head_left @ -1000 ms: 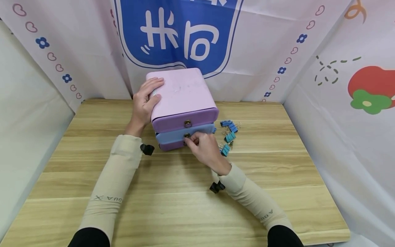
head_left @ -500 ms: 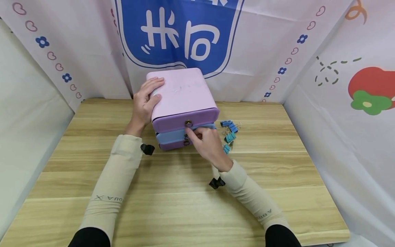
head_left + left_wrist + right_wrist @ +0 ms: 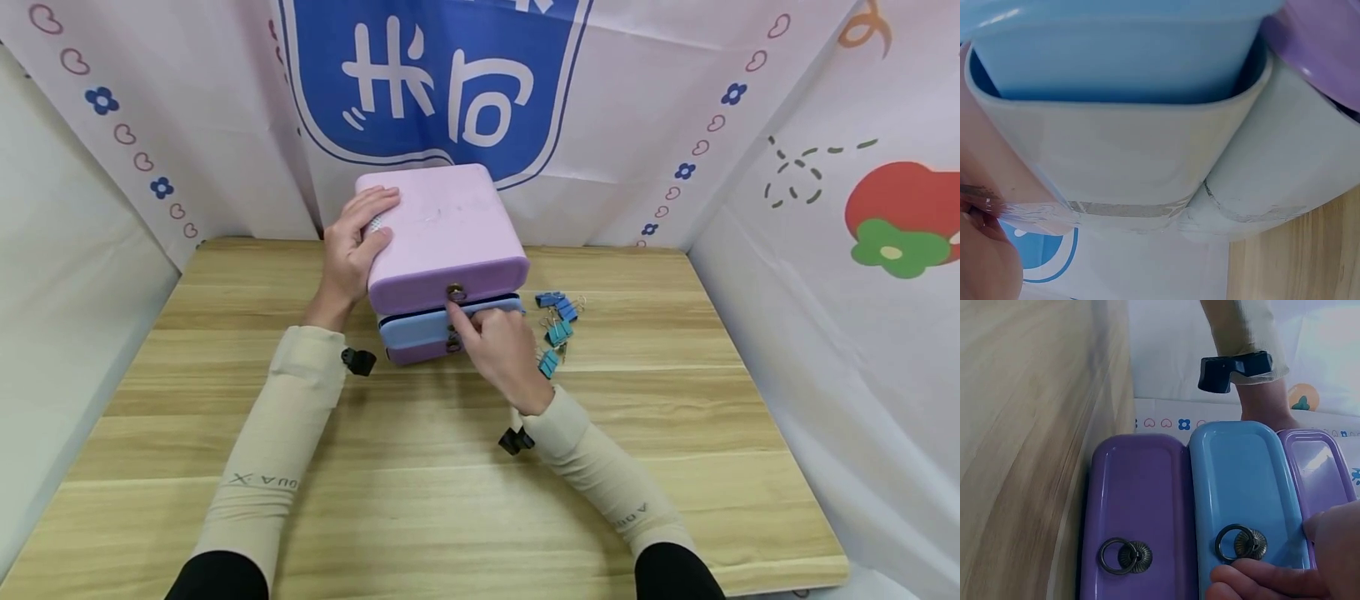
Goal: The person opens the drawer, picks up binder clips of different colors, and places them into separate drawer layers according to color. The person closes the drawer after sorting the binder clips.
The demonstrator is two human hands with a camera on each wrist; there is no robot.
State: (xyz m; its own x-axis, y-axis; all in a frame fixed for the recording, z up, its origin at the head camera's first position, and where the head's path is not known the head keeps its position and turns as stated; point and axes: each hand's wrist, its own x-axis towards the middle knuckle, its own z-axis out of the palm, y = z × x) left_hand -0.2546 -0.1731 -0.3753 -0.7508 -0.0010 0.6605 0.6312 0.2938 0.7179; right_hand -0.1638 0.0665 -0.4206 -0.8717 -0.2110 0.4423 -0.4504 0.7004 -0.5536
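A three-tier drawer box (image 3: 442,221) stands at the back of the table, with a pale pink top tier. My left hand (image 3: 352,242) rests on its left side, fingers and thumb over the top edge. The purple top drawer (image 3: 420,290) has a ring pull (image 3: 455,292). My right hand (image 3: 498,346) has its thumb against this drawer's front, just under the ring. Its other fingers lie in front of the blue middle drawer (image 3: 1241,481), which stands slightly out of its casing in the left wrist view. The purple bottom drawer (image 3: 1141,500) carries its own ring pull.
Several blue and teal binder clips (image 3: 558,333) lie on the wooden table (image 3: 420,492) to the right of the box. A white printed cloth (image 3: 615,125) hangs behind the table.
My right hand has moved up from the blue drawer's ring pull to the top drawer. The top drawer has slid in, and the dark gap along its upper edge has gone.
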